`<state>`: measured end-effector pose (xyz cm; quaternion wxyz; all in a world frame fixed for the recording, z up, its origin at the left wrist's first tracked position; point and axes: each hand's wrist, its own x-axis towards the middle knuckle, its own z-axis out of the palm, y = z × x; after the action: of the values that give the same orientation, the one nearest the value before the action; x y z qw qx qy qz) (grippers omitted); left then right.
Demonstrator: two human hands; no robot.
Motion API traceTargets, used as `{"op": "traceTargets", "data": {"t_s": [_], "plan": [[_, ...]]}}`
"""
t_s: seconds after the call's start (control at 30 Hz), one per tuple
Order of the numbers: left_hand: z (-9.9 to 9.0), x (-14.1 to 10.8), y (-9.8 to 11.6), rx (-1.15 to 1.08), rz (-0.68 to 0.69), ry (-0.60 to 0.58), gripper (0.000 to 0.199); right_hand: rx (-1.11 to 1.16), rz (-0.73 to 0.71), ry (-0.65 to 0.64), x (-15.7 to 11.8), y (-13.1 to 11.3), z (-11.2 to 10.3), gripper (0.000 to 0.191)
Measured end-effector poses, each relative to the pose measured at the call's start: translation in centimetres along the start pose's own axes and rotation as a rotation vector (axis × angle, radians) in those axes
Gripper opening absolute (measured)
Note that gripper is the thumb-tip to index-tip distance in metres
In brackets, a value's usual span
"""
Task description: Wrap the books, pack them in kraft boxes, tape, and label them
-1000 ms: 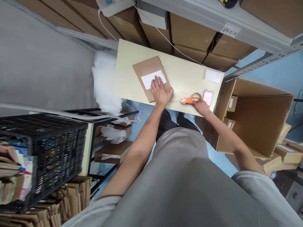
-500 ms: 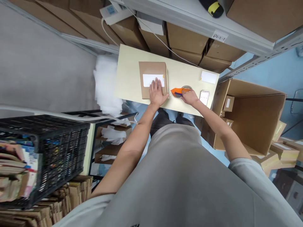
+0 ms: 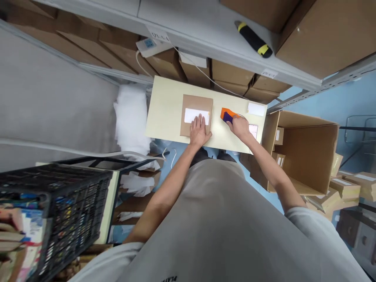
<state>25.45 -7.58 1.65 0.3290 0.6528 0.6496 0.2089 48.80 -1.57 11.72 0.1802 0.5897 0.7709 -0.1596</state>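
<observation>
Orange tape dispenser [image 3: 228,115] has swung nearer the squared-up parcel [image 3: 196,114].

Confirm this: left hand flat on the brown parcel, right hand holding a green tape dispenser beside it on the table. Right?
Not quite. The head view shows the tape dispenser in the right hand is orange, not green. The rest holds: left hand flat on the parcel, both on the table.

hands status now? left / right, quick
Left hand: open, flat on the brown package, fingers on its white label.
Right hand: closed grip on the orange tape dispenser.
</observation>
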Motion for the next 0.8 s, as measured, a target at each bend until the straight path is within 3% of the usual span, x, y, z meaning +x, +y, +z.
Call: {"op": "traceTargets", "data": {"t_s": [0.07, 0.13, 0.27, 0.4, 0.5, 0.6, 0.7, 0.8], "plan": [[-0.8, 0.7, 1.2, -0.067, 0.016, 0.04, 0.084, 0.105, 0.164, 0.072, -0.8, -0.4, -2.5, 0.054], [-2.4, 2.0, 3.2, -0.131, 0.117, 0.115, 0.073, 0.187, 0.215, 0.147, -0.9, -1.5, -5.4, 0.056], [-7.9, 5.9, 8.0, -0.161, 0.41, 0.274, 0.059, 0.21, 0.136, 0.325, 1.1, -4.1, -11.4, 0.054], [-13.4, 10.9, 10.7, -0.157, 0.527, 0.345, 0.055, 0.121, -0.023, 0.466, 5.5, -5.9, -17.1, 0.056], [-16.3, 14.1, 11.1, -0.158, 0.532, 0.362, 0.055, 0.076, -0.082, 0.526, 9.8, -6.8, -20.8, 0.057], [-18.1, 15.5, 10.6, -0.162, 0.533, 0.36, 0.056, 0.039, -0.032, 0.495, 13.8, -7.4, -23.4, 0.053], [-19.1, 15.5, 9.7, -0.173, 0.542, 0.356, 0.056, 0.021, 0.013, 0.437, 16.7, -7.6, -24.8, 0.05], [-19.1, 14.9, 8.3, -0.175, 0.542, 0.323, 0.057, 0.046, 0.024, 0.48, 17.8, -7.6, -25.0, 0.053]]}}
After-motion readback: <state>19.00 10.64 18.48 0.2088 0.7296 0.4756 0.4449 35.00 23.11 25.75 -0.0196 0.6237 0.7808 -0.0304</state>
